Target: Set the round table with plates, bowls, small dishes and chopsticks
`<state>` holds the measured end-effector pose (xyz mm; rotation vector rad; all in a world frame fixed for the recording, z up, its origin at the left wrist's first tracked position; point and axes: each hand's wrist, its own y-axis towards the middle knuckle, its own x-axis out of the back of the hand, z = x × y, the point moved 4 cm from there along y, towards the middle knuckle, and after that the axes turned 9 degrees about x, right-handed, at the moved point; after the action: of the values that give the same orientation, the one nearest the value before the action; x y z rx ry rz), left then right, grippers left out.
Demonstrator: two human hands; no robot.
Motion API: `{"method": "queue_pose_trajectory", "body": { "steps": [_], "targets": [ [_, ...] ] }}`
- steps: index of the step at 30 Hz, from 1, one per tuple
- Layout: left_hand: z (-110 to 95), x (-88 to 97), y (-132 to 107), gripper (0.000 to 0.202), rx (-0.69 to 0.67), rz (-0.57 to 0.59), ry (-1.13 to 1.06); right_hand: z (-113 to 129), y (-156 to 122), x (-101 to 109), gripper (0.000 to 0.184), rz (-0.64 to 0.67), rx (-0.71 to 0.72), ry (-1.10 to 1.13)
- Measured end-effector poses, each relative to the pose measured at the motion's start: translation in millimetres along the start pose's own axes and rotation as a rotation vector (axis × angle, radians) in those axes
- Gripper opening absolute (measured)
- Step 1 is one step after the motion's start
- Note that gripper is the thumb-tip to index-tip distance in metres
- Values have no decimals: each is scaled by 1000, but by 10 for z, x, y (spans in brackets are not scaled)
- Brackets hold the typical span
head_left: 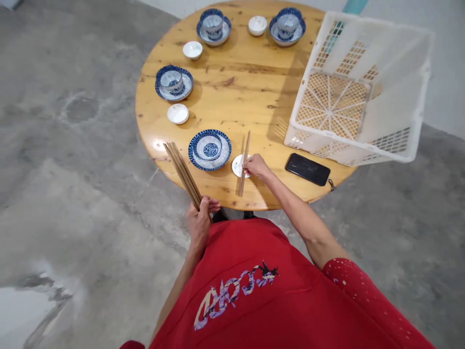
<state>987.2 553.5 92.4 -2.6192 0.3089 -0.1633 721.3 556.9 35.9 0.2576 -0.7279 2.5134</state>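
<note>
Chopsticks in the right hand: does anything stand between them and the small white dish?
Nothing visible: the right hand holds the chopsticks across the dish. The nearest plate and phone lie to either side, clear of them.

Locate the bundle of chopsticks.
In the head view, the bundle of chopsticks is left of centre, gripped in the left hand by the near edge of the wooden table, left of the closest blue-and-white plate.

There are four blue-rimmed plates (215, 164), four blue-patterned bowls (210, 147), four small white dishes (178, 114), one round table (236, 97), one white crate (394, 82) and one phone (308, 169). Two chopsticks (246, 150) show in the right hand (255, 166); the left hand (199, 220) has one bundle (184, 175), too overlapped to count.
</note>
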Motion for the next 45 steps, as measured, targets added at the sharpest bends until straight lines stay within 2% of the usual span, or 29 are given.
{"method": "queue_pose_trajectory", "body": {
  "steps": [4, 13, 19, 26, 36, 45],
  "targets": [
    [-21, 94, 115, 34, 3, 23, 2, 0, 74, -82, 19, -12, -45, -11],
    [-185, 551, 471, 33, 21, 8, -34, 61, -9, -153, 17, -71, -136, 35],
    [-232, 712, 693, 31, 8, 62, -14, 80, -23, -144, 18, -126, -152, -70],
    [-279, 774, 841, 30, 13, 98, -49, 61, -35, -147, 15, -147, -116, -268],
    [-307, 784, 898, 29, 22, 90, -51, 164, -64, -73, 36, -161, -64, -550],
    [-315, 759, 924, 28, 26, 91, -50, 181, -40, -169, 26, -174, -77, -649]
  ]
}}
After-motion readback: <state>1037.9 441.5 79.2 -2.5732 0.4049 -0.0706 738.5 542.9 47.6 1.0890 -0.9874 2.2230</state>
